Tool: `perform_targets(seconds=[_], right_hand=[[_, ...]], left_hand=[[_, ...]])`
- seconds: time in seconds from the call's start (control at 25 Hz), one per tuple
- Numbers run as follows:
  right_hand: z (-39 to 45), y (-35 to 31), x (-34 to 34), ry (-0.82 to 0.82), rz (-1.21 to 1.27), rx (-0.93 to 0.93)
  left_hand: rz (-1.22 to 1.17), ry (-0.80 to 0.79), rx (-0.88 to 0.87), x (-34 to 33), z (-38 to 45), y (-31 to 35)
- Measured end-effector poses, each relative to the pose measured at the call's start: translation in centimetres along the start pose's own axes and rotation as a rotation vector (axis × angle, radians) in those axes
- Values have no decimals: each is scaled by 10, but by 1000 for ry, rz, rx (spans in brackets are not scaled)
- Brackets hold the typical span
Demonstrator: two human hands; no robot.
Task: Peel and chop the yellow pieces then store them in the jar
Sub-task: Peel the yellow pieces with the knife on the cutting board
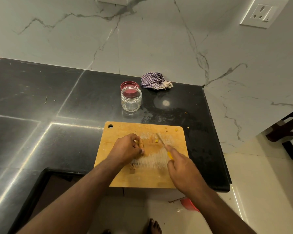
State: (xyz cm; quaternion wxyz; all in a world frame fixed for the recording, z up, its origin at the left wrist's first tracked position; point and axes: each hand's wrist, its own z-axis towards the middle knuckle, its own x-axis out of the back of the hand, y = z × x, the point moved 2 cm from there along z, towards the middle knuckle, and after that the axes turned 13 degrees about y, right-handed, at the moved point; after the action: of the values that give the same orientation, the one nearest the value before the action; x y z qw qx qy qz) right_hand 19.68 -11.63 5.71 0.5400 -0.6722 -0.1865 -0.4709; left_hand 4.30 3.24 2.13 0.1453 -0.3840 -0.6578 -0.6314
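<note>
Nearest us, our right hand [183, 168] gripped the knife [164, 146] by its yellow handle, forefinger stretched along it, blade angled far-left over the cutting board [142, 176]. Our left hand [127, 149] curled its fingers round a yellow piece [140, 143]. Farther off stood the open jar [131, 99], its red lid [129, 85] and a checked cloth [155, 81] behind it.

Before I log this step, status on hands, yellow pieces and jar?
Left hand holds yellow pieces on cutting board. Right hand grips knife, blade down. Jar open, empty. Nothing in the way.
</note>
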Motion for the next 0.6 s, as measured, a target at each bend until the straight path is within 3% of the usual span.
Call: perform_targets(seconds=[0.12,0.32,0.6], right_hand=[[-8,-2,-7,-126,27,60],[9,27,12,62,-7,-74],[0,22,3,-47,75,-11]], left_hand=[[-13,5,3,1,-1,1],[-20,3,-1,1,-3,1],[-41,4,-10,1,-1,0]])
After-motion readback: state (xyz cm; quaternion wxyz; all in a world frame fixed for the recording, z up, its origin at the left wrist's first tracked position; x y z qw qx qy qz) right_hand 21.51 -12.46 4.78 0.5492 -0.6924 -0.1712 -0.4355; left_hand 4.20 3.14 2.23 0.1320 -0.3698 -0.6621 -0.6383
